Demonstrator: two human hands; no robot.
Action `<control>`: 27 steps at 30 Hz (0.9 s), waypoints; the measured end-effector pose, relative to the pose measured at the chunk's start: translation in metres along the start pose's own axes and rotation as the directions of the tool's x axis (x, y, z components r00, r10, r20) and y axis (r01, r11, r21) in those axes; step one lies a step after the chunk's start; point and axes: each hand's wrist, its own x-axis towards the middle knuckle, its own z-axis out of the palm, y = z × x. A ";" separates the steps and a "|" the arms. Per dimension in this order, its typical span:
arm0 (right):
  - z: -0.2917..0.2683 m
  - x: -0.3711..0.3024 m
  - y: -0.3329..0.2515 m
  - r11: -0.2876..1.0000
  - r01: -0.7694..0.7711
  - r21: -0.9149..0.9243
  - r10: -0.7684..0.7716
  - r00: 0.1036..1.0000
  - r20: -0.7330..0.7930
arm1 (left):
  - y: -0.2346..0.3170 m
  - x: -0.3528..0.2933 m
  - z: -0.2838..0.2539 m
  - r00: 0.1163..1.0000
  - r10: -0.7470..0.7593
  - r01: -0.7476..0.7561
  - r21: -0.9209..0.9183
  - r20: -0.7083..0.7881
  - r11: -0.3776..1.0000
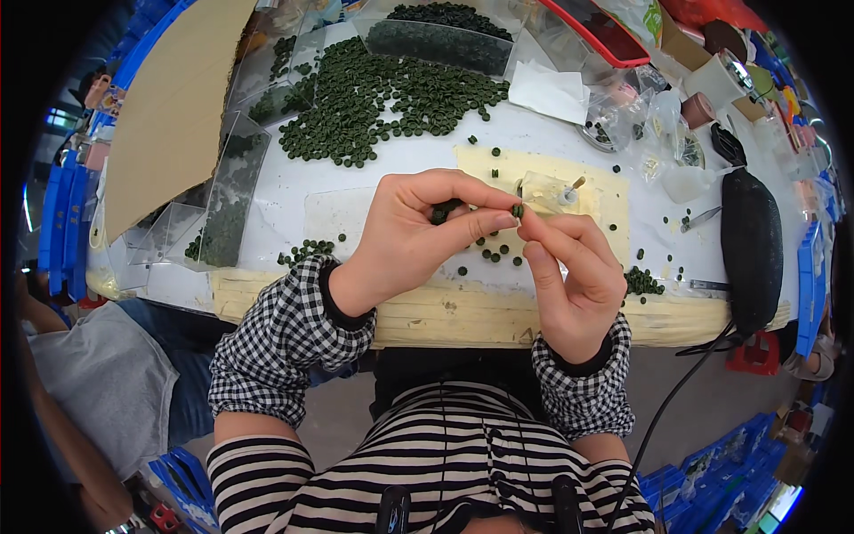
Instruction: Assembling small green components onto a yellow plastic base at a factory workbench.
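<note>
Near the front of the table, my two hands meet at the fingertips. My left hand [414,233] pinches a small ribbed dark green round piece [518,211] between thumb and index finger. More green pieces [444,211] are tucked under its curled fingers. My right hand [578,285] is closed, its index fingertip against the same piece; whatever else its fingers may grip is hidden. Behind the hands, a small block-like fixture [553,192] with a clear knob sits on a yellowish sheet [614,191]. Several loose green pieces lie below the fingers.
A large heap of green pieces [334,111] spreads behind my hands, beside a clear bin [436,44]. Cardboard [173,116] leans over clear trays at left. A white paper [549,92], red-framed tray [598,31] and black pouch [752,245] lie right. Another person [107,383] sits left.
</note>
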 end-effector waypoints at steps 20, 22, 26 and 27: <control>0.000 0.002 0.002 0.999 0.018 -0.042 -0.017 1.000 0.026 | -0.001 0.000 -0.003 0.999 0.035 -0.036 0.072 0.010 0.997; 0.000 0.002 0.001 0.999 0.011 -0.035 -0.010 1.000 0.025 | -0.001 0.000 -0.004 0.999 0.035 -0.036 0.085 0.011 0.996; 0.001 0.002 0.002 0.999 0.019 -0.043 -0.019 1.000 0.000 | 0.001 0.000 -0.002 0.999 0.037 -0.037 0.085 -0.001 0.996; 0.001 0.002 0.002 0.999 0.024 -0.047 -0.025 1.000 -0.004 | 0.001 0.000 -0.003 0.999 0.036 -0.036 0.081 0.001 0.996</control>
